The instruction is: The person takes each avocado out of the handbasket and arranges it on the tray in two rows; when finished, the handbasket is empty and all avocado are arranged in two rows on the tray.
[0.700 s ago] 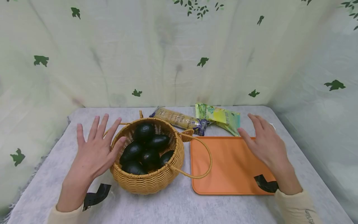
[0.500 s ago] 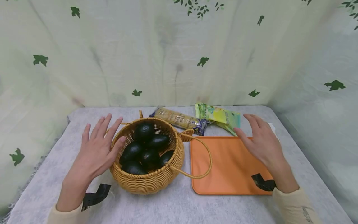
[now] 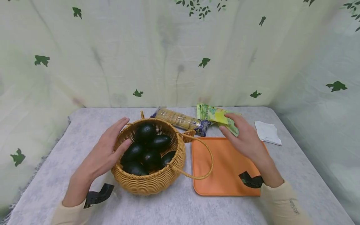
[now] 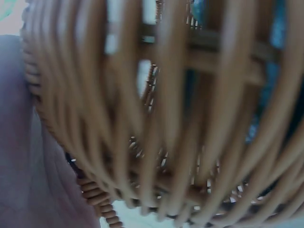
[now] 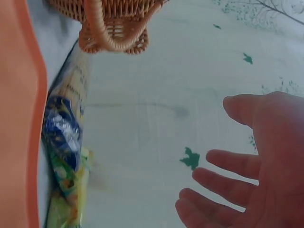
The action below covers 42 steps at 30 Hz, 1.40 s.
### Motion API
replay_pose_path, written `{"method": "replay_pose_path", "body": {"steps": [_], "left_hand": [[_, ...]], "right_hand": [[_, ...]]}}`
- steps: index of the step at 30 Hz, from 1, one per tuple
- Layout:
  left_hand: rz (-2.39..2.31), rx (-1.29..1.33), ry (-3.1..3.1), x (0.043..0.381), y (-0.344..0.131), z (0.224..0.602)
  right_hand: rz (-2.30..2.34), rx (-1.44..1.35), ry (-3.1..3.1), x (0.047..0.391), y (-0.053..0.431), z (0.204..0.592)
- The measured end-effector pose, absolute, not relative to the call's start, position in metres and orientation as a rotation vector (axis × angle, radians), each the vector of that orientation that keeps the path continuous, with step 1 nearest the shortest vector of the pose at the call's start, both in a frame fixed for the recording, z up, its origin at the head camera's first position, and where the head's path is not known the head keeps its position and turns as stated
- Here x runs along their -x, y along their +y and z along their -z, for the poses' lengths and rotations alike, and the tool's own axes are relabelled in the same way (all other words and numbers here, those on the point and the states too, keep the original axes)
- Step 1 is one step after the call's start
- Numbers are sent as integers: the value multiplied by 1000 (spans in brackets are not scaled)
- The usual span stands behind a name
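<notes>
A woven wicker basket with several dark green avocados in it stands left of centre. My left hand is at its left rim, fingers extended along the side and thumb over the edge. In the left wrist view the basket's weave fills most of the picture, with part of the palm beside it. My right hand hovers over the orange tray, fingers spread and holding nothing. The right wrist view shows that right hand apart from the basket's looped handle.
Behind the basket lies a clear packet of noodles with blue ends. Green and yellow packets overlap it on the right. White tissues lie at the right. One basket handle reaches over the tray's left edge.
My right hand has moved left over the tray, uncovering the white tissues. My left hand has turned and moved right, bringing its fingers together at the basket's rim. The basket stays in place.
</notes>
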State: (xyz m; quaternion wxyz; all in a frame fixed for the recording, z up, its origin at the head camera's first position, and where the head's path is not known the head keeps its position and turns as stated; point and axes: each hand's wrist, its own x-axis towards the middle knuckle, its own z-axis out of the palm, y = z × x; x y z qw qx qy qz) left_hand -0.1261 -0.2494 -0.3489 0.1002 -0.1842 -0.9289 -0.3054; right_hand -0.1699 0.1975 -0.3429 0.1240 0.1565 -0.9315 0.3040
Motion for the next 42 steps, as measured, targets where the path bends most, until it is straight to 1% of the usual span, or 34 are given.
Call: {"method": "replay_pose_path", "body": {"steps": [14,22,30,42], "left_hand": [[990,607,-2733,131,-253,356],[999,630,-2735,133,-257,359],[995,632,-2760,133,-259,361],[983,624,-2763,134,-258,362]], "right_hand": [[-1042,-726,-2607,174,152,334],[-1098,-789,-2624,175,129,329],[-1224,-896,-2619,179,108,327],[-1289,-1076,-2632,185,73,317]]}}
